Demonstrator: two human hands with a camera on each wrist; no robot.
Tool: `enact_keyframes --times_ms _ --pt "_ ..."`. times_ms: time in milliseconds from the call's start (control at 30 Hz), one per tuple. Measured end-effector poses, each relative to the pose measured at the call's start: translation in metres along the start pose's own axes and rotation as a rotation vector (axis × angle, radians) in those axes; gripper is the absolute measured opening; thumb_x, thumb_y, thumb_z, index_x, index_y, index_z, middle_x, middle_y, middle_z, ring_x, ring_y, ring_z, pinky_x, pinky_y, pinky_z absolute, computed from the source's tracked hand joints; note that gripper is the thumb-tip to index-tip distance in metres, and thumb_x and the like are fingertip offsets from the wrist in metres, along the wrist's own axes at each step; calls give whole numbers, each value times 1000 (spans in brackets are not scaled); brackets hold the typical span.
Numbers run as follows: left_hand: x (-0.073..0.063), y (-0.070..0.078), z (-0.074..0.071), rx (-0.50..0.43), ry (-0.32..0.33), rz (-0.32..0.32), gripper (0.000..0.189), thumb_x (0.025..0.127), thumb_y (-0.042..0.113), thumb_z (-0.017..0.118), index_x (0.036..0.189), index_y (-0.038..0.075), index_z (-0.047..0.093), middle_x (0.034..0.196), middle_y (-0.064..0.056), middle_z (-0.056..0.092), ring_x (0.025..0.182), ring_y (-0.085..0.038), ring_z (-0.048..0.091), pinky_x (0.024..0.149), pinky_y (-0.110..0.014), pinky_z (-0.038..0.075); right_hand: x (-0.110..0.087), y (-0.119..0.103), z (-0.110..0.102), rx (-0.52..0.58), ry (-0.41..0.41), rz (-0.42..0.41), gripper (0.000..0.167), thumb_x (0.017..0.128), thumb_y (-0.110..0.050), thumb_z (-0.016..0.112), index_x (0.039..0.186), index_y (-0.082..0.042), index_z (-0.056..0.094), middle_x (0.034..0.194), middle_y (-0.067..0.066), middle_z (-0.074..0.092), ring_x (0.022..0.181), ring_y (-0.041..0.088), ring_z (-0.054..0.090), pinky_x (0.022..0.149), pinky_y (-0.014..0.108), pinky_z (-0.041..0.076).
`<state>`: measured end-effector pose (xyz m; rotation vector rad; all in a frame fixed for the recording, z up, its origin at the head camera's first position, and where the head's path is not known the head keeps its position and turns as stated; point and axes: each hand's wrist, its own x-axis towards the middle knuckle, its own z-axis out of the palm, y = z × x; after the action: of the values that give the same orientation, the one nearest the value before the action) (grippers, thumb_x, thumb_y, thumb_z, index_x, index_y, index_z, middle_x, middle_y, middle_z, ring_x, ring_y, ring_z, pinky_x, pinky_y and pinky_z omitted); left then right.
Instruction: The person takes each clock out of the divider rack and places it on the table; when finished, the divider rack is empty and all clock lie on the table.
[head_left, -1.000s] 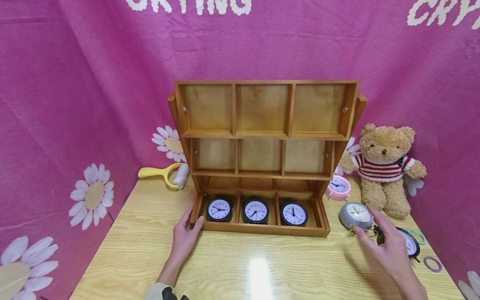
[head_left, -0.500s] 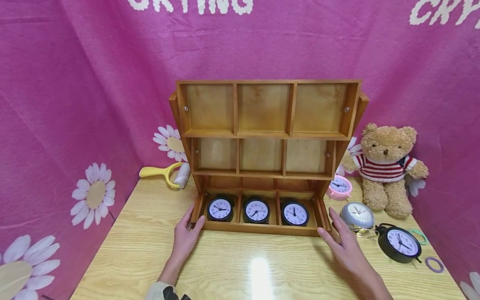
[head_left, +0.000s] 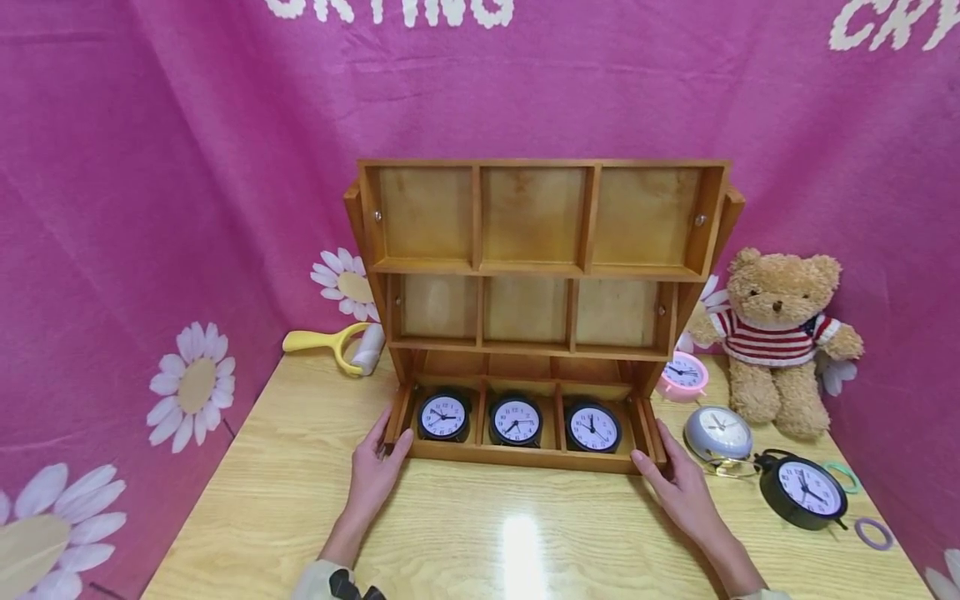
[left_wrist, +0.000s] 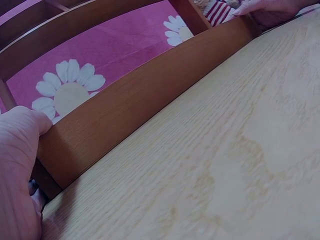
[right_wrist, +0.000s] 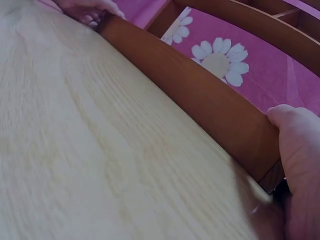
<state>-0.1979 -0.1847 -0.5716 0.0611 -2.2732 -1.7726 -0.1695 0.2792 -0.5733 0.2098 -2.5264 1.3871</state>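
Note:
A brown wooden tiered shelf point(head_left: 532, 271) stands at the middle of the table, divided into compartments. Its bottom tier holds a left black alarm clock point(head_left: 443, 417), a middle one point(head_left: 516, 421) and a right one point(head_left: 593, 427), one per compartment. My left hand point(head_left: 375, 471) grips the bottom tier's left front corner, thumb at the front board and fingers along the side. At the opposite corner my right hand point(head_left: 684, 492) holds the shelf the same way. Both wrist views show a thumb on the front board point(left_wrist: 150, 95); the other fingertips are mostly hidden.
Right of the shelf are a pink clock point(head_left: 684, 377), a silver-blue clock point(head_left: 717, 433), another black alarm clock point(head_left: 802, 492), a green ring point(head_left: 842, 477), a purple ring point(head_left: 873, 533) and a teddy bear point(head_left: 780, 342). A yellow-handled lint roller point(head_left: 337, 346) lies left, near the pink cloth point(head_left: 540, 100).
My right hand has come left from beside the silver-blue and black clocks to the shelf's right front corner and now holds it. The left hand stays at its corner. The view shifts slightly.

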Motion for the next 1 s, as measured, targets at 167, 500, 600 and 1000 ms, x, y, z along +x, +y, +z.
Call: enact_keyframes --times_ms 167,500,600,1000 --pt "1 1 0 2 -5 12 63 99 14 72 154 -2 47 153 -24 52 136 -38 53 113 -52 41 -1 3 2 18 29 -12 71 102 -13 68 161 3 32 153 34 47 120 26 63 89 4 45" --pt "3 17 0 104 72 139 63 92 5 78 148 -7 51 156 -27 46 139 -44 50 113 -50 43 -2 5 3 6 54 -31 71 100 -12 70 161 0 35 150 31 51 119 7 60 89 3 43" --pt "6 28 2 121 91 208 63 90 3 79 147 -7 54 154 -27 50 137 -45 52 111 -51 45 -3 5 3 -18 63 -29 70 100 -14 71 160 1 37 151 31 51 121 2 56 92 2 40" --pt "24 46 22 233 -128 239 72 88 12 82 146 -15 49 144 -34 56 131 -47 58 108 -56 48 -3 1 3 -51 72 -19 70 101 -17 70 158 5 37 151 31 51 123 40 59 95 0 35"
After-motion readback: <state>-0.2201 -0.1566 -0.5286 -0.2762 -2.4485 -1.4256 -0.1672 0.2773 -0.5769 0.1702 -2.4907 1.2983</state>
